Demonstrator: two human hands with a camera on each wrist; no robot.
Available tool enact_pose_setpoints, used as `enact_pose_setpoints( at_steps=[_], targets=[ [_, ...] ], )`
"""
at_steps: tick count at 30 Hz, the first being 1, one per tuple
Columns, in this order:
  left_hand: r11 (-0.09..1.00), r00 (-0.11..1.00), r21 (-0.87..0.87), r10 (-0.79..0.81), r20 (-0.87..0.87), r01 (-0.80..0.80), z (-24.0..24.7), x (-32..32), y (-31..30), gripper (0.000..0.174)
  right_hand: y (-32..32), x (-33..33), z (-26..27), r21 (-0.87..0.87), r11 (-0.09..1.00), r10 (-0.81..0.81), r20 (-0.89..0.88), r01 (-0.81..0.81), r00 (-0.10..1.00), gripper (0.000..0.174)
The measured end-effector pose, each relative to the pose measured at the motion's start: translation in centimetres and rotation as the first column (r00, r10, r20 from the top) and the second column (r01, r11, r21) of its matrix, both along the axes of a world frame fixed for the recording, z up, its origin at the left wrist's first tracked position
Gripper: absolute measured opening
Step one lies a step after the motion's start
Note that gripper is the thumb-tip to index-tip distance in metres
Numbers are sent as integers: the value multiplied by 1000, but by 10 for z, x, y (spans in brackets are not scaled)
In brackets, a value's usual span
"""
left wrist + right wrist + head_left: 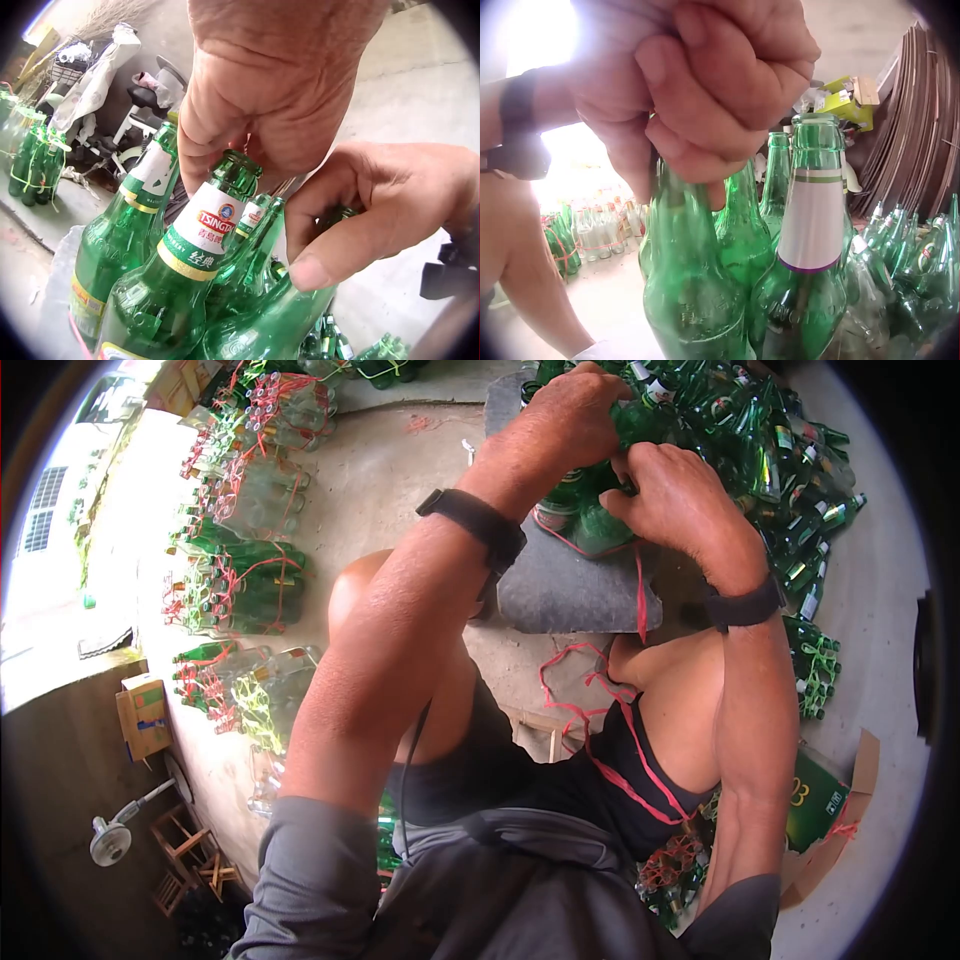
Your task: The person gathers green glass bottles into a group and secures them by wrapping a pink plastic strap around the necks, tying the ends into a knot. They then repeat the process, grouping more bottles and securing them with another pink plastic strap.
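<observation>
Green glass bottles [605,530] stand bunched on a grey slab [560,595] in front of the person, a pink strap [641,595] running round them low down. The right hand [680,495] grips one bottle's neck, its thumb laid along the glass in the left wrist view. Over the other necks reaches the left hand [575,420], fingers bent down behind a bottle with a white Tsingtao neck label [214,221]. Those fingertips are hidden, so I cannot tell what they hold. A white-labelled bottle [810,225] stands beside the right hand's curled fingers [727,90].
Loose green bottles [800,500] are heaped beyond the slab and to its right. Tied bundles of bottles [250,585] line the left side. Loose pink strap [620,760] lies across the person's right thigh. A cardboard box [850,810] stands at the right.
</observation>
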State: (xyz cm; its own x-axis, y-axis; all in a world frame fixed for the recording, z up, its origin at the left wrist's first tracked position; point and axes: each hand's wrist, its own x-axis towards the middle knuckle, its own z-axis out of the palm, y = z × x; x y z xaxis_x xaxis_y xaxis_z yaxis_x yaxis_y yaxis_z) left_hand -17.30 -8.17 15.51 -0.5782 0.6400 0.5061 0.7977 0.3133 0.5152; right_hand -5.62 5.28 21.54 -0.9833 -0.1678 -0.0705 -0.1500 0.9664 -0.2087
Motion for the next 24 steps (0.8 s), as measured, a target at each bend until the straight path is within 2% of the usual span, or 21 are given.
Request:
enact_pose_setpoints(
  at_steps=[1, 3, 4, 6, 9, 15, 18, 21, 24],
  targets=[
    [1000, 1000, -2, 1, 2, -1, -3, -2, 0, 40, 0, 1, 0, 11, 1000, -2, 2, 2, 1000, 28],
    [992, 952, -127, -59, -299, 21, -6, -4, -1, 39, 0, 2, 0, 20, 1000, -5, 5, 5, 1000, 28],
    [992, 953, -128, -58, -299, 21, -6, -3, 0, 39, 0, 3, -1, 21, 1000, -3, 7, 3, 1000, 28],
    [997, 999, -76, -27, -38, 24, -1, 0, 0, 40, 1, 1, -2, 21, 1000, 0, 9, 0, 1000, 28],
    [1000, 999, -24, 9, 47, -8, 7, 11, 0, 42, 0, 0, -4, 2, 1000, -9, 15, 9, 1000, 28],
    [999, 999, -37, -24, -32, 23, 5, 11, 0, 43, 0, -2, -7, 4, 1000, -10, 39, 10, 999, 30],
    [999, 998, -37, -19, -53, 17, 2, 10, 2, 44, 2, -2, -15, -26, 1000, -8, -9, 8, 1000, 32],
    [999, 996, -33, -36, -77, 33, 0, 7, -1, 45, 2, -3, -24, -1, 1000, -12, -105, 12, 994, 40],
    [999, 999, -18, -35, -34, 34, 1, 7, 0, 46, 4, -4, -26, 44, 999, 9, -156, -2, 988, 40]
  ],
)
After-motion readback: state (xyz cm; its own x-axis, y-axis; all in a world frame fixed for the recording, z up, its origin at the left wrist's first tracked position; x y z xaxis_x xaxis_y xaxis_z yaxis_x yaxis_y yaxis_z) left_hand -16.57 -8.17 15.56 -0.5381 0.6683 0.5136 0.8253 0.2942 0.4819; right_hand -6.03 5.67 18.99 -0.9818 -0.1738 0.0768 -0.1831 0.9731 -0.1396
